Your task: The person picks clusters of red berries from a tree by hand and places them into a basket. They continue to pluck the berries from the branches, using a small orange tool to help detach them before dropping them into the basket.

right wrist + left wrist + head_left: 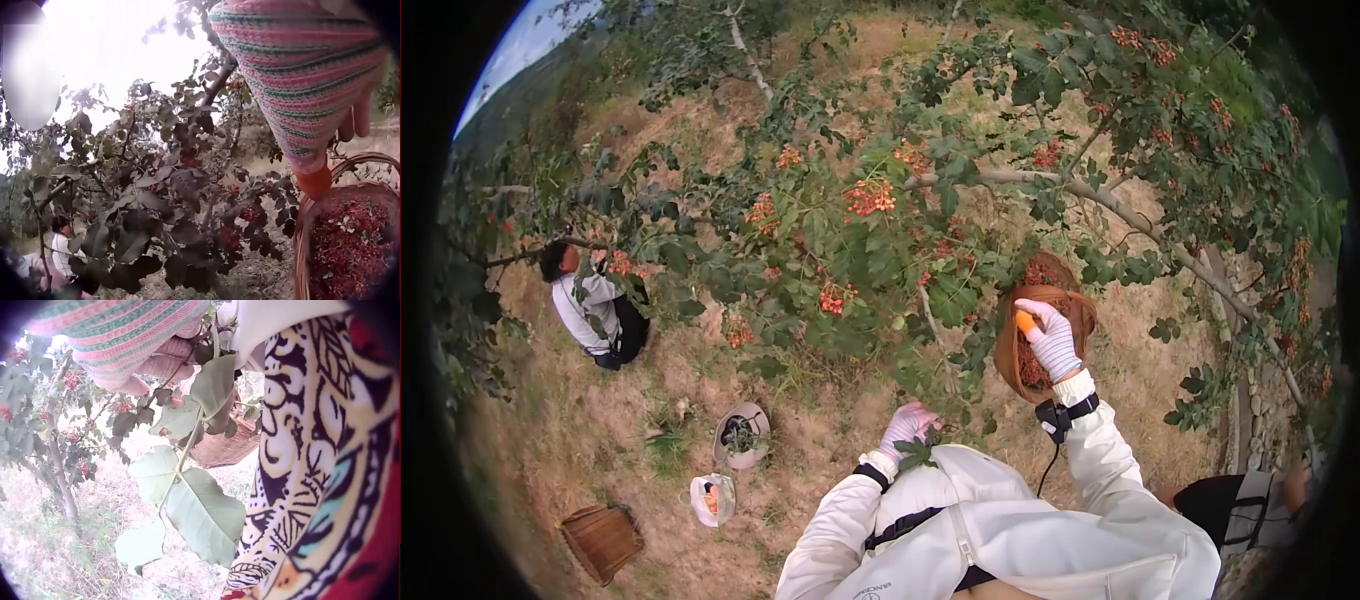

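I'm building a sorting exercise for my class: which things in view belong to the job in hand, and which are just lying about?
Seemingly part of the job:
right hand, at the basket of red berries
left hand, at a leafy sprig
red berry clusters on the tree

Apparently lying about:
pale hat-like object
white container
brown basket on the ground

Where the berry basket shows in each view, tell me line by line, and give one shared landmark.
Head: berry basket right of centre, at the right hand.
Left wrist: a basket, likely the same, near the centre behind leaves.
Right wrist: basket in the lower right corner, berries inside.
Landmark: red clusters on the tree, in all three.
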A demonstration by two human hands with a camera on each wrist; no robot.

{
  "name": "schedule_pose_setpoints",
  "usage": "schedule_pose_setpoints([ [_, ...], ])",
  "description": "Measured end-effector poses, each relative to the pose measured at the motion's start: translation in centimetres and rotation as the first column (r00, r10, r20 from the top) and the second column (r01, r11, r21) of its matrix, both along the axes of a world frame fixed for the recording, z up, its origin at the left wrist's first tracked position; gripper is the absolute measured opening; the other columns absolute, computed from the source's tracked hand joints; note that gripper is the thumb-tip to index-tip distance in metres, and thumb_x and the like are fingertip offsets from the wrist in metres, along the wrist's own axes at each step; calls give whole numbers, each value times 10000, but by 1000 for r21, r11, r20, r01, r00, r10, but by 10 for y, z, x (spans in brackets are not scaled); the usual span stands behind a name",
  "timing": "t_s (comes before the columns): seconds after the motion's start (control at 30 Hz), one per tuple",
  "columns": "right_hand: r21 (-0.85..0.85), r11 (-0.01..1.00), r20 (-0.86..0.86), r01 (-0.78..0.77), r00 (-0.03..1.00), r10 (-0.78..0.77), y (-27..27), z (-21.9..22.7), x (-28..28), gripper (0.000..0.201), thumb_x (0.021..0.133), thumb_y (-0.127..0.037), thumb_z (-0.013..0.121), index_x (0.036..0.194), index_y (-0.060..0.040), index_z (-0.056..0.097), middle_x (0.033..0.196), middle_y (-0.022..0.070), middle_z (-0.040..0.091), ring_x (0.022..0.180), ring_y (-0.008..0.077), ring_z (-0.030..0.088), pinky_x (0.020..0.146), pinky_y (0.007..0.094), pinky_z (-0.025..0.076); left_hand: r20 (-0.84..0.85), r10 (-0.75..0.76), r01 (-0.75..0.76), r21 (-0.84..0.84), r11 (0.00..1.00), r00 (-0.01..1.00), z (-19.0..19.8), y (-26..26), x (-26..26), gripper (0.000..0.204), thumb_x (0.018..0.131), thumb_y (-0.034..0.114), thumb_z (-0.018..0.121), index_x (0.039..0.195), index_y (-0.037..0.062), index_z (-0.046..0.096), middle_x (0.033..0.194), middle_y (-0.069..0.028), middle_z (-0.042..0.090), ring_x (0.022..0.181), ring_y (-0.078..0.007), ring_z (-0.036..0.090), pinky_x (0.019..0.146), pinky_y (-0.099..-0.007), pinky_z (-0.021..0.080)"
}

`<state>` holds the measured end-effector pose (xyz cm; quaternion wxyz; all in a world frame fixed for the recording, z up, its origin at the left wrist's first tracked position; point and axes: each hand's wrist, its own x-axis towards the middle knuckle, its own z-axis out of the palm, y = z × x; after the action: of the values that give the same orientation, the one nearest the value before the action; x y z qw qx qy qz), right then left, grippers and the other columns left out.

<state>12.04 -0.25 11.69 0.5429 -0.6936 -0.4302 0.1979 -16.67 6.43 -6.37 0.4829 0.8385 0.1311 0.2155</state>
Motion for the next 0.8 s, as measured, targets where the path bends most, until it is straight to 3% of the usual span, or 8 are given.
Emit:
schedule_pose_setpoints([
  [0.07, 112, 991, -353, -68, 930, 104, 39, 22, -27, 379, 754, 41, 457, 1113, 17, 574, 1121, 64, 587, 1015, 139, 548, 919, 270, 412, -1, 26, -26, -12, 1000, 1000, 0, -1, -5, 151, 774, 126, 578, 909, 81, 630, 802, -42, 657, 813, -217, 606, 956, -387, 361],
  [0.23, 19, 996, -312, -92, 946, 93, 114, 7, -42, 528, 729, 90, 413, 1238, -14, 509, 1207, 77, 542, 1105, 135, 488, 969, 260, 342, 9, 94, -92, -131, 987, 996, 17, -4, -19, 152, 798, 174, 536, 892, 87, 617, 809, -34, 654, 857, -265, 589, 984, -393, 333],
  [0.3, 297, 952, -445, -81, 870, 213, 135, -6, -42, 650, 691, 142, 398, 1312, -47, 440, 1314, 69, 461, 1173, 136, 430, 1004, 254, 286, 28, 119, -115, -124, 986, 992, 16, -9, -21, 109, 810, 146, 545, 877, 111, 624, 770, -27, 641, 828, -224, 594, 981, -394, 341],
  [0.47, 316, 911, -254, -265, 901, 351, 146, -1, -39, 638, 741, 132, 413, 1335, -98, 425, 1334, 3, 442, 1190, 146, 412, 997, 321, 303, 63, 130, -133, 55, 990, 990, 18, -4, -25, 98, 828, 162, 546, 873, 138, 629, 745, -19, 631, 814, -192, 599, 974, -397, 350],
  [0.57, 159, 985, -712, 67, 699, 68, 151, -9, -39, 334, 906, -126, 467, 1235, -113, 526, 1159, 32, 533, 1083, 178, 469, 906, 444, 384, 65, 138, -143, 80, 986, 988, 29, -4, -28, 132, 832, 232, 537, 859, 144, 630, 749, -28, 626, 808, -215, 599, 956, -401, 363],
  [0.63, 187, 976, -733, 108, 677, 66, 151, -12, -44, 321, 912, -150, 463, 1222, -113, 536, 1147, 36, 534, 1070, 178, 473, 909, 440, 382, -73, 68, -57, 139, 989, 995, 35, -2, -29, 132, 777, 132, 513, 873, 111, 600, 791, -31, 643, 842, -256, 586, 959, -409, 353],
  [0.73, 155, 963, -783, 221, 621, -17, 149, 5, -58, 303, 923, -150, 444, 1204, -99, 547, 1140, 59, 529, 1049, 173, 472, 912, 436, 375, -3, 97, -97, 17, 995, 995, 23, -6, -27, 153, 779, 125, 503, 893, 111, 604, 797, -23, 648, 830, -231, 589, 972, -409, 338],
  [0.8, 225, 953, -715, 203, 699, 19, 147, 1, -58, 307, 897, -68, 475, 1196, -64, 542, 1133, 65, 535, 1030, 172, 483, 913, 364, 379, 13, 92, -92, 8, 996, 996, 18, -8, -26, 161, 785, 119, 490, 898, 110, 605, 800, -19, 650, 826, -221, 591, 978, -406, 330],
])
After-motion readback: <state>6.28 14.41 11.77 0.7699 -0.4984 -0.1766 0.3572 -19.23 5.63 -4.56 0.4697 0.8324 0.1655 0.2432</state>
